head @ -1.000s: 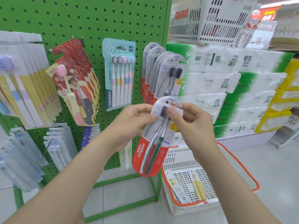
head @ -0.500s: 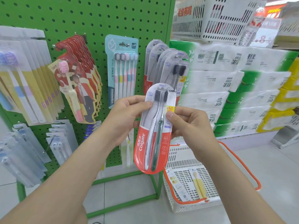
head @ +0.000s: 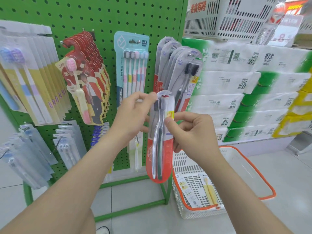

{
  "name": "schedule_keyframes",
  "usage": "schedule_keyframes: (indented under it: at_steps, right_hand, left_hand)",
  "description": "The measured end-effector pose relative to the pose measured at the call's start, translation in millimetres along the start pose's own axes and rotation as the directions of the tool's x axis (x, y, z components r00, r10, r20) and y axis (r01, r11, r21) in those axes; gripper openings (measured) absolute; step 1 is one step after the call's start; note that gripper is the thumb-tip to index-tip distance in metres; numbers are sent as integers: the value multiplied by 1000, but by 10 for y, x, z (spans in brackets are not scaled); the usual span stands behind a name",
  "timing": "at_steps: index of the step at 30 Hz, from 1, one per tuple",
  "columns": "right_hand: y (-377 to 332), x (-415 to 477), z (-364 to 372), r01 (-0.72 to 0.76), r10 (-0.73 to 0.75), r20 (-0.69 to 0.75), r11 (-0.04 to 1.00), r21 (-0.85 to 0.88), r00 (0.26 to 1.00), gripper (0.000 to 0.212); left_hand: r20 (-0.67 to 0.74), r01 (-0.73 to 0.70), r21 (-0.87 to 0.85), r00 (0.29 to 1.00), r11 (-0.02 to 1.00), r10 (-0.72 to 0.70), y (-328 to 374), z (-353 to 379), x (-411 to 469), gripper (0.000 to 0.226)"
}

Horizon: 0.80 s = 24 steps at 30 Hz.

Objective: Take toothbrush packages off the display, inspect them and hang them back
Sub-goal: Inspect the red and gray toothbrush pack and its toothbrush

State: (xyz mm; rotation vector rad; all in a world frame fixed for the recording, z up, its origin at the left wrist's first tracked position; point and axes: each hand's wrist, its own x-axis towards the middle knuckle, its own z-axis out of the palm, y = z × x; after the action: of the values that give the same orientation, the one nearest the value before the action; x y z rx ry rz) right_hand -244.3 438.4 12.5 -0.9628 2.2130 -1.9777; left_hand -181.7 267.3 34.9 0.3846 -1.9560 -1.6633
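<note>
The green perforated pegboard display (head: 101,17) stands in front of me, its hooks loaded with packs. Before its lower right part my left hand (head: 133,114) pinches the top edge of the red-and-clear plastic twin toothbrush package (head: 160,149). Thumb and forefinger are closed on it just beside the hang hole, and the other fingers (head: 143,129) reach behind it, partly hidden.

The package hangs upright from that pinch, turned partly edge-on to me, just below the hanging row of matching red-and-clear packs (head: 182,68). My right hand (head: 194,134) grips its right edge, thumb pressed on the front by the yellow sticker and fingers curled round the back.

I judge this as mid-inspection. To do it well I should turn the package by its stiff edges, not squeeze the blister, and leave the hang hole uncovered for the hook. To the right, on the floor, sits a white plastic basket with an orange rim (head: 263,186).
</note>
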Motion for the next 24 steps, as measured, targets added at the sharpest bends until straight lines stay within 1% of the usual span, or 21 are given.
schedule_keyframes:
  at_steps: [2,4,6,8,9,10,11,13,15,17,20,22,24]
  right_hand:
    - [23,-34,71,53,-51,23,995,-83,998,7]
    - [52,-54,146,113,-112,13,987,-118,994,13]
    - [59,-54,171,158,-158,8,982,-101,987,21]
    - [63,-48,161,147,-141,69,985,-88,988,33]
    - [71,-44,157,122,-112,101,988,-99,989,40]
    - [81,-39,159,103,-88,120,987,-123,989,43]
    - [97,-36,171,91,-72,126,983,-157,989,40]
    - [133,-27,192,83,-57,112,967,-239,992,28]
    - [153,-5,193,30,-4,95,963,-267,995,17]
    - [160,13,180,-53,75,103,979,-198,992,11]
    - [110,9,151,-155,160,133,987,-48,978,14]
    - [62,7,133,-204,198,146,979,28,969,22]
    - [25,13,119,-217,203,141,971,95,969,29]
  left_hand:
    - [55,5,66,998,998,-9,-20,22,-27,41]
    - [89,11,102,996,995,-20,-50,39,-34,47]
    - [119,24,81,992,996,-34,-51,42,-14,42]
    - [142,102,31,984,994,-106,-35,26,7,39]
    - [157,165,-22,975,986,-160,-31,19,16,42]
    - [176,221,-100,963,970,-202,-25,15,22,47]
    - [187,259,-192,957,947,-224,-20,10,24,52]
    - [174,292,-364,954,884,-243,-1,-13,32,59]
    - [155,298,-478,955,826,-254,6,-38,45,63]
    - [132,293,-539,955,790,-264,-9,-54,62,64]
    - [115,303,-584,949,753,-292,-40,-66,83,63]
    - [117,326,-560,941,761,-317,-40,-73,92,60]
    - [102,336,-503,938,796,-332,-23,-67,88,51]
